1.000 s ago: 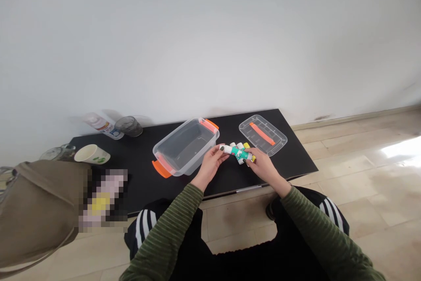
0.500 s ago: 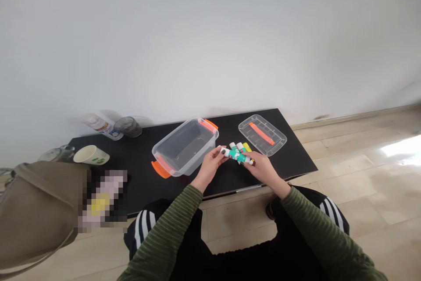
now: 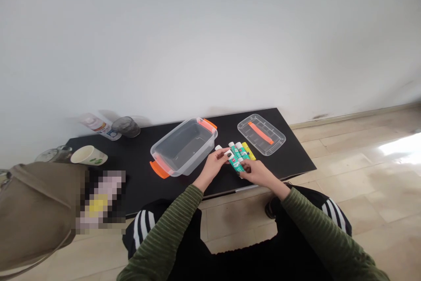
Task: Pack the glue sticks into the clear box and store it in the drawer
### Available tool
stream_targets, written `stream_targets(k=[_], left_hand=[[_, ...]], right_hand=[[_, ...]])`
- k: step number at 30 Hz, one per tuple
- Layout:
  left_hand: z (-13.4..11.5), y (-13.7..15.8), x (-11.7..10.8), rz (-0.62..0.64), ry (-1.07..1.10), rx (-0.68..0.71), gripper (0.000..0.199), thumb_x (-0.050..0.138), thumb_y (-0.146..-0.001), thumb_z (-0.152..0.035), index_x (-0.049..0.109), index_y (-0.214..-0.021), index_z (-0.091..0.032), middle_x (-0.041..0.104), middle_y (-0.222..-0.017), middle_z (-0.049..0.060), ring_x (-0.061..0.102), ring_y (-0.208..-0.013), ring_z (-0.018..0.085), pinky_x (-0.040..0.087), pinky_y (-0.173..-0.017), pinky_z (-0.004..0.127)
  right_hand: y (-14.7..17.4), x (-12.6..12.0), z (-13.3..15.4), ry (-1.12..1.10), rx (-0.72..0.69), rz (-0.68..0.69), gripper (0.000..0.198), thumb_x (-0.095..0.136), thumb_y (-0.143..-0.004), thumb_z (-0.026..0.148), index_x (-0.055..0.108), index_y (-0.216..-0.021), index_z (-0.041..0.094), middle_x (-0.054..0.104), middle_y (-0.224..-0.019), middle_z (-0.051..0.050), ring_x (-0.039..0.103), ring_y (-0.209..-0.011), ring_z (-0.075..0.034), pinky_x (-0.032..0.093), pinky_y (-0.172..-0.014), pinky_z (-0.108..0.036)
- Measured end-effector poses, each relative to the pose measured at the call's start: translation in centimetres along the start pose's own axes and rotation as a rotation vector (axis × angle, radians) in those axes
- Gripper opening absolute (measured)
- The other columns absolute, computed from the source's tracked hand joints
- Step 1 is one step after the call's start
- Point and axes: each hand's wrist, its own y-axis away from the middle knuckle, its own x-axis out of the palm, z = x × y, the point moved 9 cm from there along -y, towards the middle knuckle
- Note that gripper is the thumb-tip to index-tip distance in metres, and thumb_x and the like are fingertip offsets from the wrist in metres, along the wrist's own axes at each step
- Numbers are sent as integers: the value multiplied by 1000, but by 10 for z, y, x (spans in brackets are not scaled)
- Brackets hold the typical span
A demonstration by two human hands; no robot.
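My left hand [image 3: 211, 167] is closed with its fingertips on the white cap end of a green-and-white glue stick [image 3: 236, 164]. The other end of that stick is pinched by my right hand [image 3: 258, 173]. Just behind it, two more green-and-white glue sticks [image 3: 243, 150] and a yellow stick [image 3: 249, 151] lie side by side on the black table [image 3: 158, 193]. Another white cap [image 3: 218, 147] pokes out behind my left fingers; the rest of that piece is hidden.
A clear plastic box [image 3: 184, 170] with orange latches stands uncovered left of my hands. Its clear lid [image 3: 279, 140] with an orange handle lies at the right. Farther left are a paper cup [image 3: 86, 154], a dark glass [image 3: 126, 127], a spray can [image 3: 100, 126] and a brown bag [image 3: 39, 211].
The held glue stick has turned from lying crosswise over the others to a steeper slant, roughly in line with them. A white cap now shows behind my left fingers.
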Motion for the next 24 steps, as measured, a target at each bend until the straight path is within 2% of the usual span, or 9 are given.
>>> stream_targets(k=[3, 5, 6, 8, 10, 12, 15, 18, 24], left_hand=[[-6, -4, -10, -72, -309, 94, 45, 61, -89, -43, 67, -126, -18, 72, -107, 10, 68, -78, 18, 58, -67, 31], [-8, -6, -18, -123, -495, 141, 42, 53, -94, -37, 62, -132, -20, 67, -124, 12, 68, -78, 17, 59, -72, 33], [-9, -7, -22, -139, -578, 157, 42, 50, -95, -33, 61, -134, -20, 61, -134, 13, 70, -83, 17, 59, -78, 35], [-6, -10, -27, -154, -732, 171, 42, 46, -96, -24, 58, -136, -20, 52, -147, 13, 68, -106, 22, 55, -96, 40], [-1, -13, -30, -156, -862, 156, 45, 45, -94, -17, 55, -138, -18, 48, -151, 14, 57, -128, 26, 47, -109, 43], [6, -17, -30, -142, -947, 124, 48, 44, -93, -13, 52, -140, -17, 45, -153, 15, 48, -138, 28, 42, -114, 45], [13, -17, -26, -107, -1010, 99, 50, 42, -92, -11, 48, -142, -15, 43, -152, 17, 50, -136, 29, 43, -112, 45], [10, -14, -22, -99, -1043, 129, 47, 43, -92, -11, 49, -139, -15, 48, -144, 18, 57, -127, 28, 47, -107, 44], [7, -11, -18, -75, -1087, 145, 35, 47, -90, -9, 56, -122, -17, 57, -126, 14, 63, -110, 25, 50, -98, 40]], right_hand=[[-4, -5, 6, 147, 33, -6, 16, 66, -79, 27, 66, -94, 20, 70, -76, 0, 64, -67, -15, 44, -65, -23], [-8, -21, 2, 257, 90, -69, 18, 65, -83, 31, 65, -97, 20, 71, -81, -2, 66, -73, -17, 42, -67, -24], [-9, -31, -2, 321, 128, -104, 20, 64, -85, 32, 64, -99, 19, 72, -84, -4, 67, -77, -18, 41, -68, -24], [-12, -51, -15, 457, 214, -165, 22, 60, -88, 33, 63, -103, 17, 72, -89, -7, 68, -85, -22, 40, -69, -26], [-14, -67, -30, 578, 301, -186, 23, 57, -90, 32, 61, -106, 15, 72, -92, -11, 68, -89, -25, 39, -70, -27], [-17, -73, -43, 654, 366, -171, 24, 55, -91, 31, 61, -107, 14, 72, -95, -13, 68, -91, -27, 39, -71, -29], [-22, -70, -53, 689, 393, -143, 25, 55, -91, 31, 61, -108, 13, 70, -103, -15, 68, -97, -27, 40, -74, -30], [-27, -63, -55, 666, 378, -150, 27, 57, -90, 31, 63, -108, 12, 68, -110, -16, 66, -100, -26, 42, -77, -29], [-33, -59, -56, 622, 366, -162, 25, 56, -91, 31, 67, -103, 11, 67, -106, -17, 67, -99, -27, 44, -79, -31]])
